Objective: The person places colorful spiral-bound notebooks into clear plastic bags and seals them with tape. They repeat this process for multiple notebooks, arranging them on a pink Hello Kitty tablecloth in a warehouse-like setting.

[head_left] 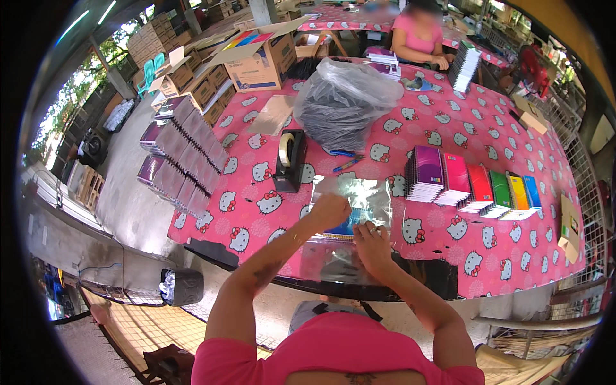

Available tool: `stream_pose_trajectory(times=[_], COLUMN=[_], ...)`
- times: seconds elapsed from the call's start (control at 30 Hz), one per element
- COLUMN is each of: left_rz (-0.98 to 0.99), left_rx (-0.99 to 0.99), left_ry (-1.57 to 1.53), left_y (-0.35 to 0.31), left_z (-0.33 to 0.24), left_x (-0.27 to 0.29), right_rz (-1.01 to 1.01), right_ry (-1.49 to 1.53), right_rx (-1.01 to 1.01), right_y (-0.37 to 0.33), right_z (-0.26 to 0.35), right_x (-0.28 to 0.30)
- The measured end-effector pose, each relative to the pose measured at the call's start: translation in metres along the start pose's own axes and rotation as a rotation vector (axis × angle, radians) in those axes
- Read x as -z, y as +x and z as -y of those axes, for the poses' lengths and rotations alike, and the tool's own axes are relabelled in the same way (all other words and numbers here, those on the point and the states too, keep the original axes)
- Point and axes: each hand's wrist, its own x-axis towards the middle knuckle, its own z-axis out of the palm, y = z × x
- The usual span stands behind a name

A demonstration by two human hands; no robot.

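A blue spiral notebook (345,224) lies in front of me at the table's near edge, with its coil side toward me. Around and beyond it spreads a glossy clear plastic sheet or sleeve (378,189). My left hand (330,212) is closed in a fist over the notebook's left part; what its fingers hold, if anything, is hidden. On the notebook's right end rests my right hand (372,242), its fingers stretched out over the plastic. More clear plastic (330,260) hangs at the table's edge below the hands.
A black tape dispenser (290,160), pens (347,159) and a large plastic bag (343,102) lie beyond my hands. Notebook stacks (427,176) in several colours stand right; wrapped notebooks (183,151) are piled left. Behind are cartons (260,67) and a seated person (420,38).
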Motion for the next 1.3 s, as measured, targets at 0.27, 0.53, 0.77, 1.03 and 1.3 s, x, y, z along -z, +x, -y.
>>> stream_pose_trajectory(times=[0.27, 0.53, 0.77, 1.03, 1.3], left_rz=[-0.674, -0.847, -0.567, -0.739, -0.583], left_rx=[-0.235, 0.41, 0.434, 0.604, 0.354], left_ry=[0.121, -0.731, -1.6, -1.035, -0.928], left_y=[-0.072, -0.036, -0.025, -0.04, -0.056], left_z=[-0.005, 0.166, 0.183, 0.187, 0.081], left_x=[-0.078, -0.028, -0.009, -0.052, -0.036], right_rz=[-0.002, -0.015, -0.029, -0.043, -0.093], right_ry=[0.113, 0.159, 0.177, 0.24, 0.229], right_rx=[-0.006, -0.009, -0.023, 0.003, 0.046], right_y=[-0.005, -0.008, -0.007, -0.005, -0.006], right_z=[-0.009, -0.006, -0.005, -0.01, -0.017], right_x=[-0.009, -0.006, -0.004, 0.0, -0.01])
